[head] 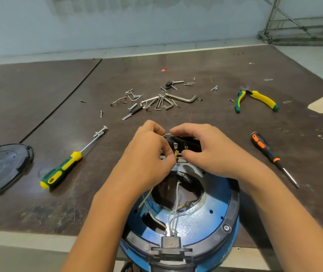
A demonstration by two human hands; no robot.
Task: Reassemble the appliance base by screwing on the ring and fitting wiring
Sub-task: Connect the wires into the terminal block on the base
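Observation:
The blue appliance base (201, 216) lies upside down at the table's near edge, with a black ring (233, 218) round its rim and white wires (173, 213) running across its open middle. At its far side sits a black terminal block (188, 143). My left hand (148, 152) pinches a thin white wire with a brass terminal (177, 153) at the block. My right hand (201, 148) grips the block from the right, thumb next to the terminal. Both hands hide most of the block.
A green-yellow screwdriver (64, 165) lies to the left, an orange-black screwdriver (268, 152) to the right. Yellow-green pliers (254, 99) lie at the far right. Several screws and hex keys (156, 101) are scattered beyond the hands. A black base cover (1, 167) rests at the left edge.

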